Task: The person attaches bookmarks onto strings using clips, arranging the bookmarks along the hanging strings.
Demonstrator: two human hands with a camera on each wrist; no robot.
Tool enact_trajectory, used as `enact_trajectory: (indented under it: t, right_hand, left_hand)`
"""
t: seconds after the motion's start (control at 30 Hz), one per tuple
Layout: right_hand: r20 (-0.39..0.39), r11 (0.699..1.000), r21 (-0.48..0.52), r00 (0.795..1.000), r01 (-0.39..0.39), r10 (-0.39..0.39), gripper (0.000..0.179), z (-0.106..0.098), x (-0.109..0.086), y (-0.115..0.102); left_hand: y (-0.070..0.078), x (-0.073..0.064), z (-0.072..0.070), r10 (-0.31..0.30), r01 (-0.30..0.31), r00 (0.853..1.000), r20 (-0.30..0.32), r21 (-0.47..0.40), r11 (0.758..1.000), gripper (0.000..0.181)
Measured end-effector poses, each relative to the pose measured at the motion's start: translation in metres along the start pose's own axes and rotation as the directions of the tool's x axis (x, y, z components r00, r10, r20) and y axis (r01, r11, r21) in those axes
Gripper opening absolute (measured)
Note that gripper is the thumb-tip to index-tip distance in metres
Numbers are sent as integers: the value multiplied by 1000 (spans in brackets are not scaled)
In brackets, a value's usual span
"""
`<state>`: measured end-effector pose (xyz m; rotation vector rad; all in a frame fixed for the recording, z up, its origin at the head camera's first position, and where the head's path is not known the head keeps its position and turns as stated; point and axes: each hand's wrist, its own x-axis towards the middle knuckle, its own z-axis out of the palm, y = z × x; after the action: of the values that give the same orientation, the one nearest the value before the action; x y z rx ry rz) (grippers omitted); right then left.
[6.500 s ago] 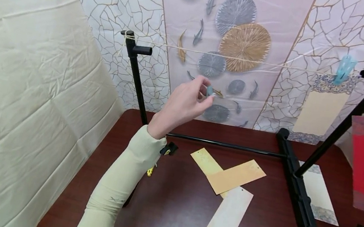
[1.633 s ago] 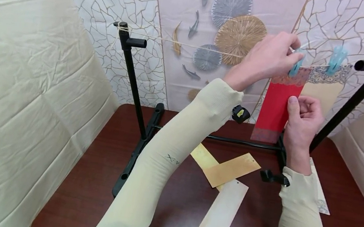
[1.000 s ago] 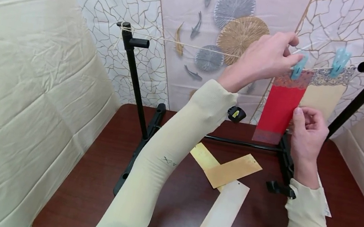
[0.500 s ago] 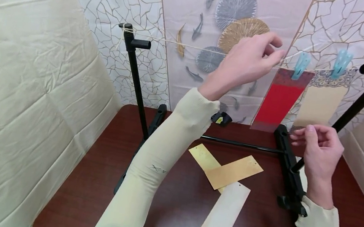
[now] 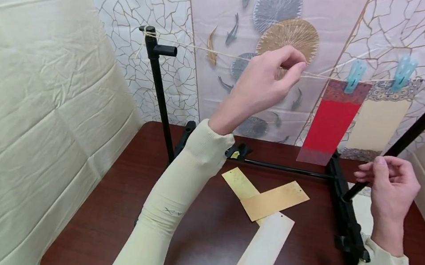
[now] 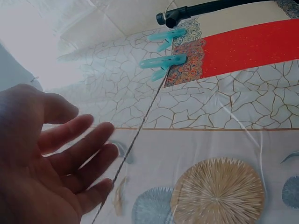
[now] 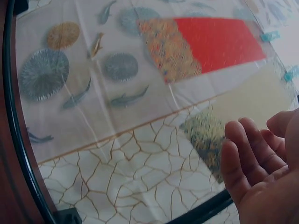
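Note:
A red card with patterned ends hangs from the string under a blue clothespin. To its right a cream card hangs from a second blue clothespin. My left hand is in front of the string, left of the red card, with nothing in it. In the left wrist view its fingers are loosely bent beside the string. My right hand hovers low at the right, below the cream card and by the rack's post, holding nothing. Its fingers look relaxed in the right wrist view.
On the dark red table lie a yellow card, an orange card across it, and a whitish card. Another pale card lies behind the right foot. The black rack holds the string between its posts.
The red card was carried in the right hand, then clipped to the string. My left hand has let go of its clothespin and moved left. My right hand has released the card and moved down and right.

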<state>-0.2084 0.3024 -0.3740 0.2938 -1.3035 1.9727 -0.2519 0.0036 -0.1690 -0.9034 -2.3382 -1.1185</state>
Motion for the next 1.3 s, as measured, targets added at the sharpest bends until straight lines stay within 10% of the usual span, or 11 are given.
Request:
enact_trajectory:
  t: [0.47,0.83,1.07,1.3]
  right_hand:
    - [-193,996,-2,977,-93,90,10,-32,4,-2]
    - [-270,957,-151,942,-246,199,11,-59,8,-2]
    - [-261,813,-389,898,-434,354,5,-69,16,-3]
    - [-183,619,-646,877,-447,444,8,-91,11,6]
  left_hand:
    - [-39,-41,-9,66,-65,994,-92,13,998,16]
    - [-79,-75,-12,-77,61,992,-101,-151,987,15]
    - [-99,-92,-12,-145,131,984,-102,-133,983,16]
    - [-124,-114,-6,-239,224,968,-83,-157,962,21]
